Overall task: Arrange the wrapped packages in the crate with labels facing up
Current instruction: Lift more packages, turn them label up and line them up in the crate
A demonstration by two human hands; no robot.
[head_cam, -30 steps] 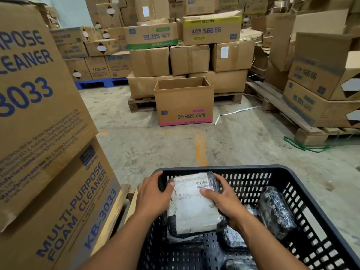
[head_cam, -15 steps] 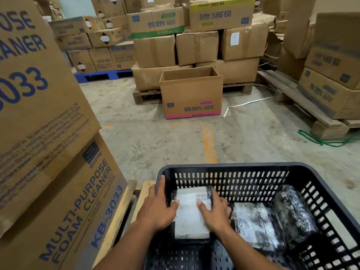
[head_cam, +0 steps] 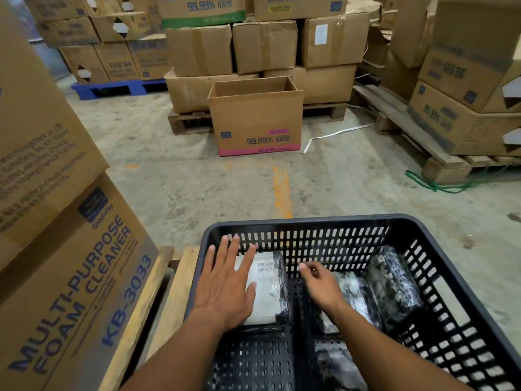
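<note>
Head view: labelled package (head_cam: 267,289) hugs crate's (head_cam: 310,221) left wall.

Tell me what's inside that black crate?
The black crate holds wrapped packages: one label-up package under the left hand, darker ones to the right. Arms cover the near floor.

I see bare perforated floor in the black crate (head_cam: 332,221) along the lower centre of the frame, between my forearms, with a narrow open strip running up between the labelled package (head_cam: 267,289) at the far-left corner and the wrapped package (head_cam: 352,294) to its right. Another wrapped package (head_cam: 392,283) leans against the right wall. Stacked foam cleaner cartons (head_cam: 70,263) block the left edge of the frame.
</note>
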